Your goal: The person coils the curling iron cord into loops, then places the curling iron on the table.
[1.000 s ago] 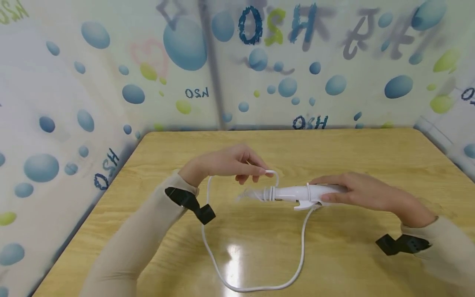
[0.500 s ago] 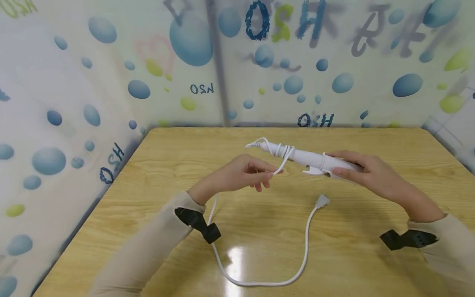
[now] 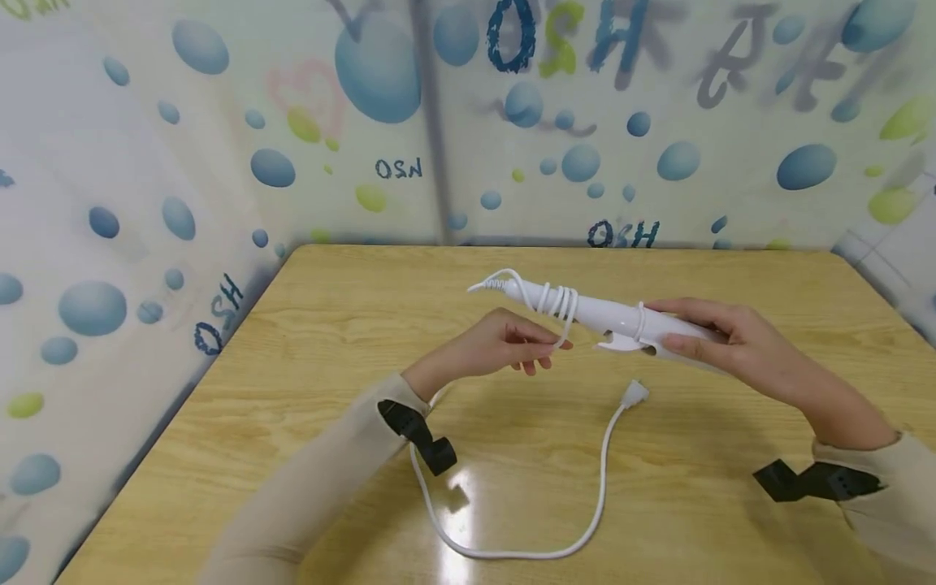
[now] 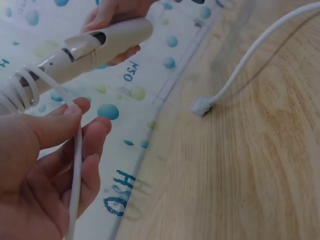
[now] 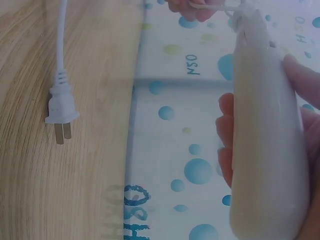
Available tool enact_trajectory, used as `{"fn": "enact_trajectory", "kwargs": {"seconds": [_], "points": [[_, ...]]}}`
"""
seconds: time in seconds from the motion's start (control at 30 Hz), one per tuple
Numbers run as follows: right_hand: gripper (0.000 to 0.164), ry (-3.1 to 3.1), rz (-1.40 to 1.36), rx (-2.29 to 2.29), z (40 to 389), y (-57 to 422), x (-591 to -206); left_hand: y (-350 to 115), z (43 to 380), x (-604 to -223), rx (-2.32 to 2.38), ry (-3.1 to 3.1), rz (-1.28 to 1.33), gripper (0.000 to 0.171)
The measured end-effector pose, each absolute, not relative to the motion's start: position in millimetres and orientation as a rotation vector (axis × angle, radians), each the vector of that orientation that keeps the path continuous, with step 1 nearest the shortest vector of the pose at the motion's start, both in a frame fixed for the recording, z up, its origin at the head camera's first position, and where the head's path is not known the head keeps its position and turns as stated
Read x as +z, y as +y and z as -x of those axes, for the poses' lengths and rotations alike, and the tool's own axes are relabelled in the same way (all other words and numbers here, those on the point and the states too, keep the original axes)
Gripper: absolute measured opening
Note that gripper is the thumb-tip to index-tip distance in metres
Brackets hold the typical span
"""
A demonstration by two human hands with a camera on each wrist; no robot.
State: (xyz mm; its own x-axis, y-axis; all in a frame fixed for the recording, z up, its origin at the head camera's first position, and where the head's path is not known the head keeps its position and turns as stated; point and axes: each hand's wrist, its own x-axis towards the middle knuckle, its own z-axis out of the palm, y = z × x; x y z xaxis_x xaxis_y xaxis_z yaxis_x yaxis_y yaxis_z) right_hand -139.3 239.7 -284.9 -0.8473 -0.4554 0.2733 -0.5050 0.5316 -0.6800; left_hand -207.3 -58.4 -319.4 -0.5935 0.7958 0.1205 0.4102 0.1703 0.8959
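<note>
A white curling iron (image 3: 607,315) is held above the table, tilted, its cord end up and to the left. My right hand (image 3: 749,353) grips its thick end, with fingers curled round the body in the right wrist view. Several turns of the white power cord (image 4: 77,165) are wound round the narrower end. My left hand (image 3: 512,345) pinches the cord between thumb and index finger, just below those turns. From there the cord loops down over the table to its two-prong plug (image 5: 62,106). A small lever (image 3: 620,342) sticks out beneath the iron's middle.
The wooden table (image 3: 351,325) stretches out below both hands. A wall covering (image 3: 468,146) with blue and green bubbles stands behind it and along the left side. Black wrist cameras (image 3: 420,435) are strapped over both beige sleeves.
Both hands have lifted the curling iron up and away, tilting its cord end upward and uncovering the plug on the table. My left hand has since shifted slightly right, still pinching the cord.
</note>
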Motion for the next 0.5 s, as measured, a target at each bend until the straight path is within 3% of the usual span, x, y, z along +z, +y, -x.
{"fn": "enact_trajectory", "kwargs": {"seconds": [0.5], "points": [[0.043,-2.64,-1.086,1.402,135.5,245.9,-282.5,-75.0,236.0,-330.8,1.204,2.087,-1.067,0.026]]}}
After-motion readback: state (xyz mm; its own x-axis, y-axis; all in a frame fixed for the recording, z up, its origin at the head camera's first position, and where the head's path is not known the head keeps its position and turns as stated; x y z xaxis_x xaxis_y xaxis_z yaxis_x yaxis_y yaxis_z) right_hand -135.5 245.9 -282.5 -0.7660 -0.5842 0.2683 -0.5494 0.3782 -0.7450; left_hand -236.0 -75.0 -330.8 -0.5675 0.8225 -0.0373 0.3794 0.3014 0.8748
